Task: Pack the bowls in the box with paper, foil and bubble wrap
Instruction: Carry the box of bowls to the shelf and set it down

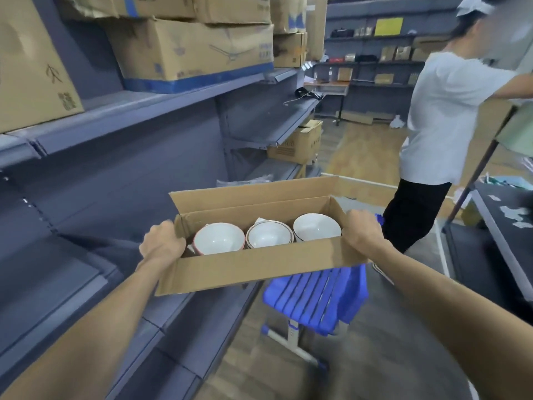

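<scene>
Three white ceramic bowls sit in a row inside a long open brown cardboard box (pixel 253 264): the left bowl (pixel 219 238) has a reddish rim, the middle bowl (pixel 269 234) has a dark line round its rim and seems to be the top of a nested stack, and the right bowl (pixel 316 226) is plain white. Each nearly touches its neighbour. The box's top flaps stand open, the far long one upright behind the bowls. The box is carried in the air, level, in front of the person. The left hand (pixel 162 241) grips the box's left end, fingers curled over the short flap there; the right hand (pixel 364 230) grips the right end in the same way, fingers wrapped over the edge and hidden inside. Below the box stands a blue plastic slatted chair (pixel 314 298) on a wooden floor. To the left run grey-blue metal shelves (pixel 115 180) bearing large cardboard cartons (pixel 190 50) on top. Ahead on the right stands another person in a white T-shirt (pixel 444 111) and black trousers.
</scene>
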